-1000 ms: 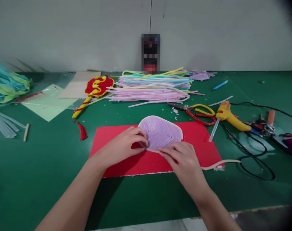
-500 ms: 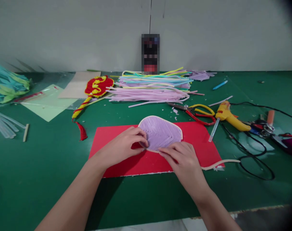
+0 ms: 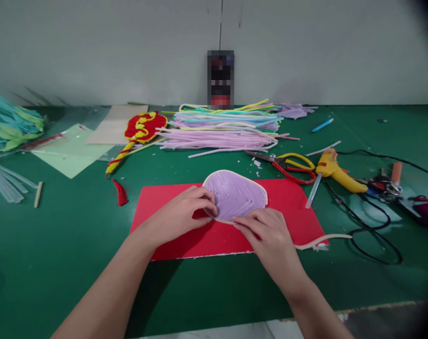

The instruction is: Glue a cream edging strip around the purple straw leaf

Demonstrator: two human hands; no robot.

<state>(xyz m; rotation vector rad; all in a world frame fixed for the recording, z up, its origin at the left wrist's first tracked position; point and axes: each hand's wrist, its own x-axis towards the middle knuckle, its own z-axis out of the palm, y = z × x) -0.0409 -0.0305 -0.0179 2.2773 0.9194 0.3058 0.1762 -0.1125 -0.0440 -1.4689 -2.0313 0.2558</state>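
Note:
A purple fan-shaped panel (image 3: 231,192), made of pipe cleaners laid side by side, lies over a red board (image 3: 196,242). Cream pipe cleaner trim runs along its edge. On the panel's lower left edge, my left hand (image 3: 185,207) is closed, thumb and fingers pinching the rim. My right hand (image 3: 268,230) pinches the trim at the lower right edge. The loose end of the cream pipe cleaner (image 3: 321,240) trails out to the right from beneath my right hand. My fingers cover part of the near edge.
Pipe cleaners (image 3: 221,139) lie bundled at the back, near a red and yellow fan (image 3: 145,127) with a tassel. To the right are scissors (image 3: 294,167), a yellow glue gun (image 3: 341,172) with a black cord, and a blue pen (image 3: 322,125). Glue sticks (image 3: 9,183) lie left.

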